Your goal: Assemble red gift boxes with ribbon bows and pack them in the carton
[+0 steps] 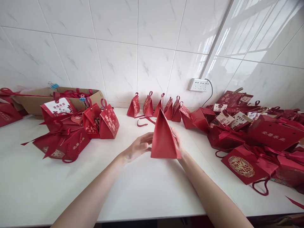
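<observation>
While your right hand [180,144] clamps the red triangular card box [163,141] from the right, your left hand [138,147], fingers parted, curves beside it; a brown cardboard carton [34,103] holds red ribbons [76,94].

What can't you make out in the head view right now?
All in the head view:
Right hand: fingers mostly hidden behind the held red box.
Left hand: whether it touches that box is unclear; its fingers run up to the box's edge.
Cardboard box: its front wall hides the lower contents.
Leftmost red box: cut off by the left edge.
</observation>
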A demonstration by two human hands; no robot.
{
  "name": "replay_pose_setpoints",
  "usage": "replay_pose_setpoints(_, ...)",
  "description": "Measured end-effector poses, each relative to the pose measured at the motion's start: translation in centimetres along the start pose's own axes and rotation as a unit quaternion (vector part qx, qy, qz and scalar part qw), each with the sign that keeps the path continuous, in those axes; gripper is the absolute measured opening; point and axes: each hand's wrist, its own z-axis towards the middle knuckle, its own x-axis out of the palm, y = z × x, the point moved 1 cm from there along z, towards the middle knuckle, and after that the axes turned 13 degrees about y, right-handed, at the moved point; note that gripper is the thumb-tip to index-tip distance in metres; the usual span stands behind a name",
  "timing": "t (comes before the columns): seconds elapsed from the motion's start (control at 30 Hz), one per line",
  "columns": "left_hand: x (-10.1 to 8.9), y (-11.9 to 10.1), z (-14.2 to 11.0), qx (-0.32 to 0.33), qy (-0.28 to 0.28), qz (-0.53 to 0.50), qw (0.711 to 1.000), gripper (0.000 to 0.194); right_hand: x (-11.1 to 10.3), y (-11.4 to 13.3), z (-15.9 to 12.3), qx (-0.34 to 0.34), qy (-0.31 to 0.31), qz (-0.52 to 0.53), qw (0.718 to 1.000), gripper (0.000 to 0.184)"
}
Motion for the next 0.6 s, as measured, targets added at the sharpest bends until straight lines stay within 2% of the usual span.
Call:
replay_pose_setpoints(0.07,-0.4,0.1,0.0,-0.007,-0.054,-0.016,0.998,0.073,0.1,0.2,0.3,-0.002,-0.052,-0.021,0.998,0.043)
replay_pose_setpoints(0.17,-1.4,0.7,0.1,-0.079,-0.215,-0.028,0.973,0.063,0.1,0.6,0.2,0.008,-0.168,-0.124,0.978,0.044)
replay_pose_setpoints(0.2,-1.8,0.9,0.1,-0.108,-0.266,-0.039,0.957,0.055,0.2,0.8,0.1,0.011,-0.182,-0.152,0.971,0.044)
replay_pose_setpoints(0.27,-2.5,1.2,0.0,-0.144,-0.333,-0.073,0.929,0.039,0.5,1.1,-0.2,0.008,-0.164,-0.176,0.971,0.045)
replay_pose_setpoints(0.37,-3.1,1.3,-0.2,-0.147,-0.361,-0.104,0.915,0.027,1.0,1.3,-0.7,-0.002,-0.12,-0.198,0.973,0.046)
replay_pose_setpoints(0.5,-3.0,1.1,-0.3,-0.146,-0.377,-0.119,0.907,0.029,1.5,1.4,-0.5,0.002,-0.054,-0.212,0.976,0.046)
replay_pose_setpoints(0.6,-2.8,0.7,0.0,-0.131,-0.404,-0.134,0.895,0.031,2.3,1.6,-0.3,0.0,-0.045,-0.199,0.979,0.034)
